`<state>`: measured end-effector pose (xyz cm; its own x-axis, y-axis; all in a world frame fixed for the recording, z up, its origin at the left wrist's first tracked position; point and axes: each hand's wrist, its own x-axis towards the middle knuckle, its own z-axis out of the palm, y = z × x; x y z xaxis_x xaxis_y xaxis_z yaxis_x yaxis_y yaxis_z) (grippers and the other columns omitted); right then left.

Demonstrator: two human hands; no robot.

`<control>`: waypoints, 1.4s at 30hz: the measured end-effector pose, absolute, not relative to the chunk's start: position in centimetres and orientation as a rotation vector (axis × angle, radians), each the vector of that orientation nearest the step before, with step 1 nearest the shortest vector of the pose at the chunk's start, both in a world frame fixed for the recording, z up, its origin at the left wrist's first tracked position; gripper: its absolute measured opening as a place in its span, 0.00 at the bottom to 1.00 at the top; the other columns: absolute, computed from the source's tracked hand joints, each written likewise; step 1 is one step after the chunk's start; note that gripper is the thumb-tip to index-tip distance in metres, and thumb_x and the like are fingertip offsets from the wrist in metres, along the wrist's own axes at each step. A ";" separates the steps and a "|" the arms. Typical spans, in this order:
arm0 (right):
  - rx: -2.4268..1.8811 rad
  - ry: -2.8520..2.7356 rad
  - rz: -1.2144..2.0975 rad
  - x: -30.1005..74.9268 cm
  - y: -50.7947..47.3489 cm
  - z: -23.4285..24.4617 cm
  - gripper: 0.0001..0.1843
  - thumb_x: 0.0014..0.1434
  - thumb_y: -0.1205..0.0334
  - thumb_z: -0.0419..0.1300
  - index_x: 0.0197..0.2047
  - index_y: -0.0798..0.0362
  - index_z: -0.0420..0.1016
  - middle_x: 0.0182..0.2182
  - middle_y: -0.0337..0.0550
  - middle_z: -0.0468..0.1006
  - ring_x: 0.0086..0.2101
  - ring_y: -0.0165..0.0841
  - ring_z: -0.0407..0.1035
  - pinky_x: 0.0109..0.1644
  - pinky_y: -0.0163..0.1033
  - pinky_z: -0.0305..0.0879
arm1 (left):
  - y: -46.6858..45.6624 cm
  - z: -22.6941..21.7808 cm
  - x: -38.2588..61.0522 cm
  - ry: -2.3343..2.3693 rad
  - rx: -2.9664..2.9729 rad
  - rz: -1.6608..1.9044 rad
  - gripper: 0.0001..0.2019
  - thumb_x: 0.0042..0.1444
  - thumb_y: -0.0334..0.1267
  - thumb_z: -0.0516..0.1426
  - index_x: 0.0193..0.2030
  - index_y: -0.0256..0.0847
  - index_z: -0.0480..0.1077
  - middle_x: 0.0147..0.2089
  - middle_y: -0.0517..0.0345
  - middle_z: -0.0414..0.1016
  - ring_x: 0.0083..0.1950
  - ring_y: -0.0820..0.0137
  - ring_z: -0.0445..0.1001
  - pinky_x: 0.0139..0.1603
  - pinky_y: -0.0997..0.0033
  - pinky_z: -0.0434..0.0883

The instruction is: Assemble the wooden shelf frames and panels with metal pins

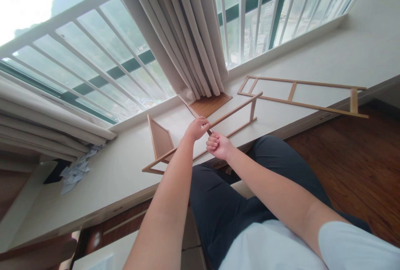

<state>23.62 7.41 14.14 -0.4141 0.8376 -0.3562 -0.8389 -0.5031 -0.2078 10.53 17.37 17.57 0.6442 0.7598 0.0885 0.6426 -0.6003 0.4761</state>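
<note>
A wooden ladder-like frame [234,110] stands on its long edge on the white sill in front of me. My left hand [198,128] is closed over its upper rail, fingers pinched together. Just to the right and lower, my right hand [219,145] is curled shut beside the same rail. A small dark piece [209,132] shows between the two hands; its kind is too small to tell. Toward the frame's left end, a wooden panel [161,138] stands upright against it. Both palms are hidden.
A second ladder-like wooden frame [292,91] lies to the right, one end over the sill's edge. Another wooden panel [211,104] lies beneath the grey curtain [187,32]. Crumpled paper [75,172] is at the left. White window bars [242,16] rise behind the sill [125,159].
</note>
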 end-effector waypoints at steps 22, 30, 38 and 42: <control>-1.735 -1.412 0.855 24.1 7.7 11.5 0.21 0.74 0.53 0.51 0.30 0.49 0.72 0.27 0.46 0.75 0.33 0.38 0.68 0.36 0.39 0.49 | 17.6 17.3 10.4 1.119 2.475 0.363 0.14 0.61 0.37 0.51 0.28 0.40 0.75 0.39 0.53 0.75 0.41 0.66 0.73 0.49 0.66 0.71; -1.704 -1.342 0.873 23.9 7.5 11.8 0.20 0.72 0.54 0.56 0.27 0.48 0.69 0.25 0.45 0.72 0.34 0.39 0.68 0.38 0.39 0.51 | 17.5 17.5 10.6 1.131 2.464 0.360 0.14 0.61 0.36 0.52 0.28 0.40 0.75 0.40 0.53 0.75 0.42 0.66 0.73 0.49 0.66 0.71; -1.698 -1.346 0.838 23.9 7.6 11.7 0.19 0.71 0.56 0.59 0.27 0.49 0.66 0.25 0.44 0.72 0.37 0.39 0.70 0.40 0.38 0.54 | 17.4 17.6 10.5 1.123 2.460 0.360 0.14 0.61 0.36 0.52 0.28 0.40 0.75 0.39 0.53 0.75 0.42 0.66 0.73 0.48 0.67 0.71; -1.721 -1.411 0.770 23.9 7.7 11.3 0.18 0.71 0.55 0.59 0.29 0.49 0.68 0.26 0.46 0.74 0.37 0.40 0.72 0.42 0.39 0.56 | 17.5 17.5 10.5 1.124 2.460 0.356 0.14 0.61 0.36 0.51 0.28 0.40 0.75 0.40 0.54 0.75 0.42 0.66 0.73 0.48 0.66 0.71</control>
